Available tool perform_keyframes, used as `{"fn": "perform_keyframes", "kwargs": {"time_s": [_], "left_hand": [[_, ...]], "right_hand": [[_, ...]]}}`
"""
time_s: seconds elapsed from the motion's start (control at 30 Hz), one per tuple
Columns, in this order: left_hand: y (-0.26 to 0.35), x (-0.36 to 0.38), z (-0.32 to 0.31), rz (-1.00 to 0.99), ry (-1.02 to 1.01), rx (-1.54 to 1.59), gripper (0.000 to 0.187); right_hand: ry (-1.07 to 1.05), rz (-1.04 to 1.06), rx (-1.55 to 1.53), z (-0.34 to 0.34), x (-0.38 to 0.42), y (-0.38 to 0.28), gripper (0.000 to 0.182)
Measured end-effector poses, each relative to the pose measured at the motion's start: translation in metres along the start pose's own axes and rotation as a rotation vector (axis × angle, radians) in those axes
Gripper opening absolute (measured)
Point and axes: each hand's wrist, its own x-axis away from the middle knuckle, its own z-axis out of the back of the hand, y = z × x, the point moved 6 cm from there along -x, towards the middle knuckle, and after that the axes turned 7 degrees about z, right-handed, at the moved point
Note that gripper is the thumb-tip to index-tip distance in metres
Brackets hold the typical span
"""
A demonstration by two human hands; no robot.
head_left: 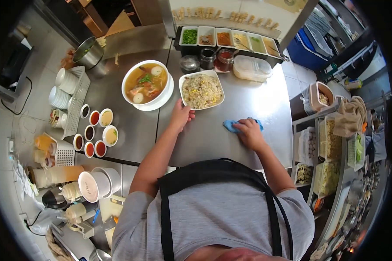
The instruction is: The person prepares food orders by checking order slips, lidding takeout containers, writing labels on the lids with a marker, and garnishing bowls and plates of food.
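My left hand (181,115) grips the near left edge of a square white bowl (185,102) heaped with fried rice (201,90). The fingers curl under its rim. On the steel counter to the right, my right hand (250,133) is closed over a blue cloth (229,126), which shows on both sides of the fingers. Left of the rice stands a large round white bowl of soup (144,82) with egg halves and chopped greens, on a white plate (164,99).
Several small sauce cups (95,117) stand at the counter's left. Behind the rice are lidded jars (224,61), a plastic container (251,68) and a topping rack (224,39). A white basket (77,102) lines the left edge; shelves of food tubs (329,139) stand right.
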Motion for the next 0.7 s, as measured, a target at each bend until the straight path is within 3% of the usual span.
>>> {"fn": "perform_keyframes", "kwargs": {"time_s": [0.07,0.1,0.13,0.17,0.27,0.33,0.37,0.43,0.5,0.6,0.7], "left_hand": [[0.005,-0.002,-0.014,0.024,-0.009,-0.002,0.047],[0.005,-0.006,-0.022,0.032,-0.024,0.007,0.047],[0.006,-0.01,-0.031,0.04,-0.04,0.014,0.047],[0.007,-0.011,-0.04,0.033,-0.017,0.026,0.045],[0.006,-0.021,-0.063,0.058,-0.06,0.002,0.043],[0.007,-0.018,-0.074,0.041,-0.046,0.038,0.037],[0.01,-0.018,-0.075,0.03,-0.036,0.056,0.034],[0.009,-0.02,-0.072,0.047,-0.068,0.043,0.035],[0.004,-0.016,-0.066,0.089,-0.083,0.043,0.038],[0.021,0.013,-0.027,0.026,-0.044,0.033,0.039],[0.035,0.048,0.039,-0.264,0.153,0.253,0.026]], "right_hand": [[0.242,-0.019,-0.082,0.013,0.01,0.036,0.035],[0.263,-0.379,-0.267,0.031,0.01,0.055,0.032],[0.483,-0.325,-0.147,0.045,0.011,0.077,0.031],[0.546,-0.405,-0.119,0.056,0.009,0.101,0.033],[0.467,-0.515,0.221,0.037,-0.004,0.149,0.036],[0.363,-0.371,0.402,0.026,-0.02,0.101,0.034],[0.427,-0.143,0.319,0.013,-0.025,0.075,0.028],[0.245,0.03,0.105,-0.002,-0.033,-0.007,0.018],[0.267,0.426,-0.06,-0.013,-0.014,-0.076,0.019],[-0.059,0.472,-0.683,-0.05,-0.024,-0.083,0.025],[0.196,0.176,-0.628,-0.04,-0.077,-0.077,0.024]]}}
